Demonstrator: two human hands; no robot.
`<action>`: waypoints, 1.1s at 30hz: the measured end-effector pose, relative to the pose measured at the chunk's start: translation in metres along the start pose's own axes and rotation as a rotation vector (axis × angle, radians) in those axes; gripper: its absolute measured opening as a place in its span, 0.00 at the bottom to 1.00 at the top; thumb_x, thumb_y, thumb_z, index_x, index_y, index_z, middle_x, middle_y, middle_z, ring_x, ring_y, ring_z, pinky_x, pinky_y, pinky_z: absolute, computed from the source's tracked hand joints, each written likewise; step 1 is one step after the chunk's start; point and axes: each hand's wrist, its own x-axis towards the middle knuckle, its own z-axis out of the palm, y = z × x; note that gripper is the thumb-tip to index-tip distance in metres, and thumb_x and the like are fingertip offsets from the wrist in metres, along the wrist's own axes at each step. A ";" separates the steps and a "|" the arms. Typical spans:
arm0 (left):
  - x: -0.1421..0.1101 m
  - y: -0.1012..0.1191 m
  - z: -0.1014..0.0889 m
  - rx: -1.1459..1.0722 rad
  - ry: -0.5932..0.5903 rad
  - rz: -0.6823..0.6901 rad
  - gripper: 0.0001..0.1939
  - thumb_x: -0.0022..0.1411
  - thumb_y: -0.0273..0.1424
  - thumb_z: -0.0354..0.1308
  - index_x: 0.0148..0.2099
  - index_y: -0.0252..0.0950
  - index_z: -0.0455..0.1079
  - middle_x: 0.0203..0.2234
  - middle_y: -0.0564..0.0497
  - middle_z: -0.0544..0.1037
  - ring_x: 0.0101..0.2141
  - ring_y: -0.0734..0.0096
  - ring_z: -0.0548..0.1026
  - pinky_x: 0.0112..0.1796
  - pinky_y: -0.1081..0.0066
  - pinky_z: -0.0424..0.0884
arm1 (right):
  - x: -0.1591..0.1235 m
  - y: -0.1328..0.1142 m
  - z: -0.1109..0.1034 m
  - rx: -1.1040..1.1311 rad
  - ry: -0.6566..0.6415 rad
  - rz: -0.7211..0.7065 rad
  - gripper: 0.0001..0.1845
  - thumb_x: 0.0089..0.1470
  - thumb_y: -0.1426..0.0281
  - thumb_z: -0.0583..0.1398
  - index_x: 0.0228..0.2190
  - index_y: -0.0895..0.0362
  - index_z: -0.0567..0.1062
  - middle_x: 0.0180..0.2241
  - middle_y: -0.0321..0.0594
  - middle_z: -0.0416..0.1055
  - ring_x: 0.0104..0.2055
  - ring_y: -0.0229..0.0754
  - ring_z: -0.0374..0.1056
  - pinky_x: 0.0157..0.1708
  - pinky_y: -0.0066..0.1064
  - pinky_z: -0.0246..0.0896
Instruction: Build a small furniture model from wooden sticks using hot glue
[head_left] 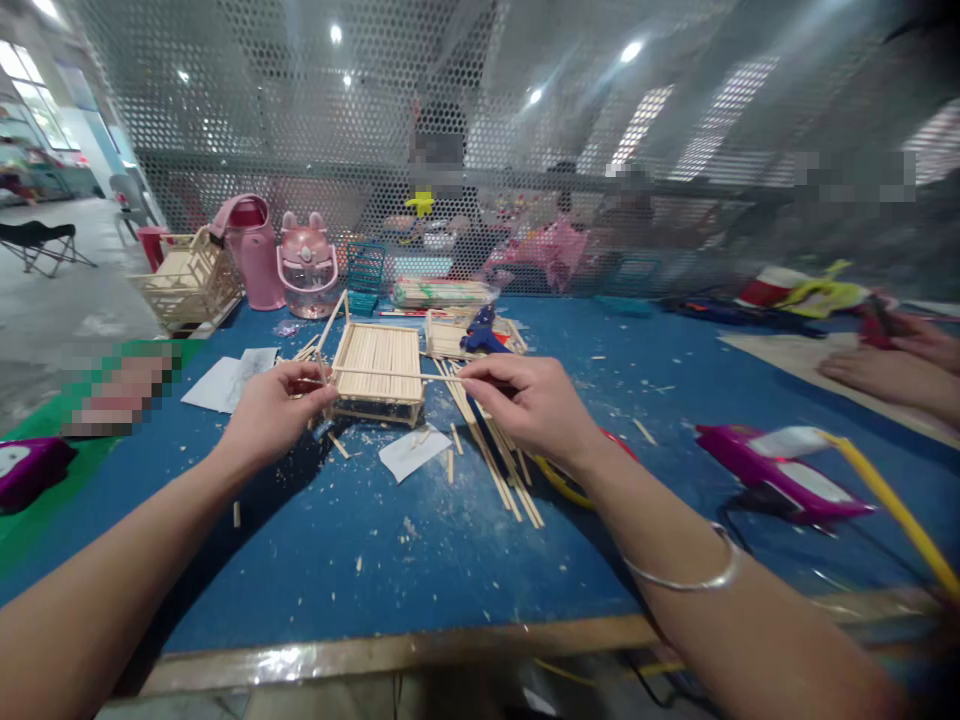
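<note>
My left hand [274, 410] and my right hand [529, 400] each pinch one end of a thin wooden stick [390, 375], held level above the blue table [375, 560]. Just behind the stick sits a small flat frame built of wooden sticks [379, 372], with one stick leaning up from its left corner. A loose bundle of sticks [495, 460] lies on the table under my right hand. A scrap of white paper [412, 450] rests between my hands.
A blue glue gun [484, 335] lies behind the frame. Pink containers [307, 265] and a stick-built basket [191, 280] stand at the back left. A magenta tool [780, 475] with a yellow cord lies right. Another person's hands [892, 365] rest at the far right. Perforated mesh closes the back.
</note>
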 end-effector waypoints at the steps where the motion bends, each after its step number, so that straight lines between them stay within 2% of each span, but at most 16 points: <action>1: 0.001 0.001 -0.003 0.025 0.001 0.012 0.15 0.48 0.38 0.58 0.36 0.35 0.71 0.28 0.48 0.77 0.28 0.69 0.72 0.30 0.70 0.66 | 0.000 0.000 0.000 -0.001 0.012 0.008 0.09 0.50 0.69 0.55 0.26 0.58 0.74 0.25 0.39 0.72 0.25 0.36 0.64 0.26 0.28 0.56; 4: 0.004 0.003 -0.010 0.082 0.016 0.052 0.15 0.47 0.38 0.58 0.35 0.35 0.72 0.30 0.48 0.77 0.31 0.68 0.72 0.35 0.68 0.66 | 0.000 0.000 0.001 0.007 0.025 0.017 0.09 0.49 0.69 0.55 0.25 0.58 0.75 0.25 0.38 0.73 0.25 0.36 0.65 0.26 0.28 0.58; 10: 0.008 -0.003 -0.012 0.050 -0.042 0.106 0.12 0.49 0.38 0.57 0.34 0.37 0.73 0.30 0.49 0.77 0.31 0.69 0.72 0.37 0.68 0.66 | 0.001 -0.002 0.005 0.020 0.006 0.050 0.08 0.49 0.70 0.55 0.27 0.60 0.74 0.22 0.37 0.71 0.20 0.32 0.61 0.21 0.26 0.55; 13: 0.008 -0.004 -0.011 0.017 -0.063 0.093 0.13 0.50 0.38 0.56 0.35 0.38 0.73 0.31 0.49 0.78 0.31 0.69 0.72 0.37 0.68 0.66 | 0.002 -0.002 0.007 0.015 0.005 0.029 0.08 0.49 0.71 0.55 0.26 0.60 0.74 0.22 0.37 0.70 0.21 0.32 0.60 0.21 0.26 0.54; 18: 0.007 0.001 -0.014 0.028 -0.012 0.053 0.12 0.47 0.37 0.58 0.34 0.37 0.74 0.29 0.50 0.78 0.29 0.69 0.72 0.35 0.68 0.67 | 0.003 0.000 0.008 0.006 -0.004 -0.014 0.08 0.49 0.72 0.55 0.26 0.59 0.74 0.23 0.37 0.71 0.23 0.33 0.62 0.24 0.26 0.55; 22: 0.006 0.005 -0.015 0.037 -0.017 0.028 0.12 0.46 0.37 0.59 0.33 0.37 0.74 0.28 0.50 0.78 0.27 0.69 0.72 0.34 0.68 0.67 | 0.002 0.000 0.010 0.015 0.016 -0.004 0.08 0.50 0.72 0.55 0.27 0.59 0.74 0.24 0.37 0.71 0.23 0.33 0.63 0.24 0.25 0.56; 33: 0.004 0.005 -0.013 -0.022 -0.030 0.020 0.18 0.45 0.41 0.59 0.37 0.36 0.73 0.31 0.48 0.78 0.31 0.68 0.73 0.35 0.68 0.67 | 0.001 -0.003 0.012 0.030 0.036 0.001 0.08 0.49 0.73 0.55 0.26 0.60 0.74 0.23 0.36 0.71 0.21 0.32 0.61 0.24 0.26 0.54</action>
